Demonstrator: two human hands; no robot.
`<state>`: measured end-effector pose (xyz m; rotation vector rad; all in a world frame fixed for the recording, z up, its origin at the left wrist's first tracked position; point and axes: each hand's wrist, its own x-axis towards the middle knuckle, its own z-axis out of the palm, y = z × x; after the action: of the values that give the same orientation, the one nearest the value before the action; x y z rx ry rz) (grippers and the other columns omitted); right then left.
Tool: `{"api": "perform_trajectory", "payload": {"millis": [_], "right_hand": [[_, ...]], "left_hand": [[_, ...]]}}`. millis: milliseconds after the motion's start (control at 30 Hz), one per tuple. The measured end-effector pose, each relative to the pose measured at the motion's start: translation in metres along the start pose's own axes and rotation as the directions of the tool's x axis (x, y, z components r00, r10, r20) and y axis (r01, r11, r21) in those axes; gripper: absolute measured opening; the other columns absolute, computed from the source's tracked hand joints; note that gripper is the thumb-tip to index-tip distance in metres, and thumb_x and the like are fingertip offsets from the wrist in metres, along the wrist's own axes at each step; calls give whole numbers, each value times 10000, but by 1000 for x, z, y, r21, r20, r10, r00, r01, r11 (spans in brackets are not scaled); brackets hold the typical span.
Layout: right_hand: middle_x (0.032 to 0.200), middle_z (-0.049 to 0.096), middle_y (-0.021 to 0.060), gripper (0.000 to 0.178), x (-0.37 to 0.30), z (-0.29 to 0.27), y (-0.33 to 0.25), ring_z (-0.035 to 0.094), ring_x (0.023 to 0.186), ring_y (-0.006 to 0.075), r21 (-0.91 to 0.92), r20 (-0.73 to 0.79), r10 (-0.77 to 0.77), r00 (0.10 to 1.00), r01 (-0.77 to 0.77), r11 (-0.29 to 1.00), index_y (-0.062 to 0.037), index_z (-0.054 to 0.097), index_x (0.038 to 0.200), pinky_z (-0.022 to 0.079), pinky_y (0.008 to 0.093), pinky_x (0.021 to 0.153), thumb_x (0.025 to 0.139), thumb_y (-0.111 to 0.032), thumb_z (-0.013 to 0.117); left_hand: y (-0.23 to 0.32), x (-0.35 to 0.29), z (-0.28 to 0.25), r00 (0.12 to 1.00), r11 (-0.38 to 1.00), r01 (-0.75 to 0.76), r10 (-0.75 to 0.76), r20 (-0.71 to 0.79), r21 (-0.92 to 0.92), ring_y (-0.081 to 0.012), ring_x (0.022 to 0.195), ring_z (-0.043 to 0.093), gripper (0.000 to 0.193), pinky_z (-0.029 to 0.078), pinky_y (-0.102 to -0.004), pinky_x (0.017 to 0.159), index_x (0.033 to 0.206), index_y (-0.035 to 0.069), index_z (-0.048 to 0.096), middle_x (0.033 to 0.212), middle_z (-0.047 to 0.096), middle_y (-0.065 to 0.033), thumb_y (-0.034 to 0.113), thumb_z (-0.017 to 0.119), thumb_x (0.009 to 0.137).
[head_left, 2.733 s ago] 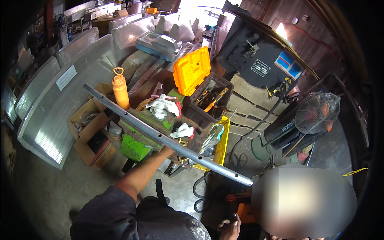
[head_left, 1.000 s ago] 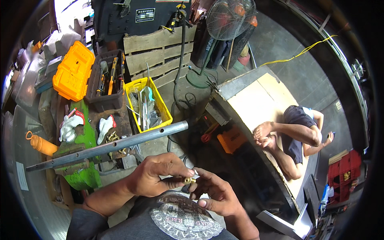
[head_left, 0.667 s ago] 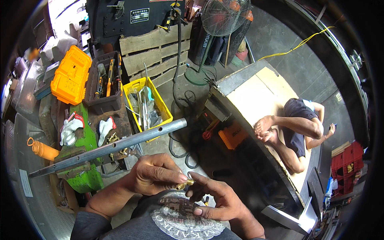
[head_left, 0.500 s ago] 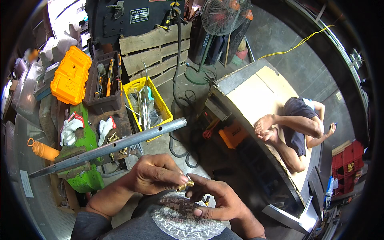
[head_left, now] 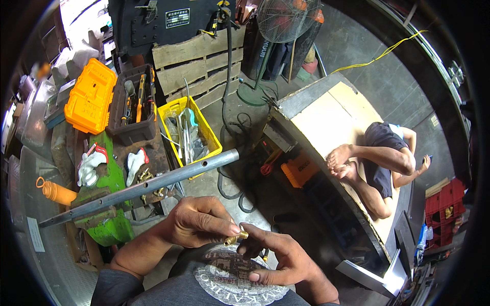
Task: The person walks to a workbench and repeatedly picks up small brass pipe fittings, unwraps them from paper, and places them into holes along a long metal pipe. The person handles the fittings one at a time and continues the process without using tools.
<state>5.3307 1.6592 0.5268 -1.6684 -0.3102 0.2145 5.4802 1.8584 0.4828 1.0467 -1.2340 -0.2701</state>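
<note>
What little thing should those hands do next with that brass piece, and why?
Perhaps close the right hand on the end of the brass fitting nearest it: the left hand holds it in a pinch, while the right hand's fingers sit close by with the thumb spread apart.

Gold fitting (head_left: 236,238), dark grey tee (head_left: 171,285) with pale round print
plus a grey pipe (head_left: 178,175), orange bottle (head_left: 57,192), yellow crate (head_left: 207,134), white-and-red gloves (head_left: 92,167)

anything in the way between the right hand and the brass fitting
Nothing visible: the left hand pinches the brass fitting, and the right hand has its index finger right beside it, perhaps touching.
</note>
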Motion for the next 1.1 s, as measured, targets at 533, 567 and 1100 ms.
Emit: {"api": "perform_trajectory", "payload": {"millis": [533,567,1100], "right_hand": [[1090,652,185,829,-5,-5,-2,652,995,258,-47,8,-33,999,33,998,49,356,1460,498,333,900,803,-219,785],[1086,653,184,820,-5,-6,-2,651,994,260,-63,1,-37,999,37,997,48,370,1454,494,332,900,800,-218,786],[998,649,164,813,-2,-13,5,634,915,217,-202,-71,-11,997,-3,979,62,414,1426,483,310,846,773,-223,806]], "left_hand": [[-2,3,3,993,992,111,-114,-37,-67,-153,799,667,353,520,-277,679,1095,83,715,864,673,-58,-27,785,767],[-4,4,2,990,988,135,-137,-20,-70,-152,810,667,369,523,-280,693,1112,81,706,873,674,-60,-23,787,767],[-4,-2,17,803,719,447,-585,-116,-531,-94,886,640,279,539,-242,790,1109,26,563,954,648,-39,3,707,871]]}}
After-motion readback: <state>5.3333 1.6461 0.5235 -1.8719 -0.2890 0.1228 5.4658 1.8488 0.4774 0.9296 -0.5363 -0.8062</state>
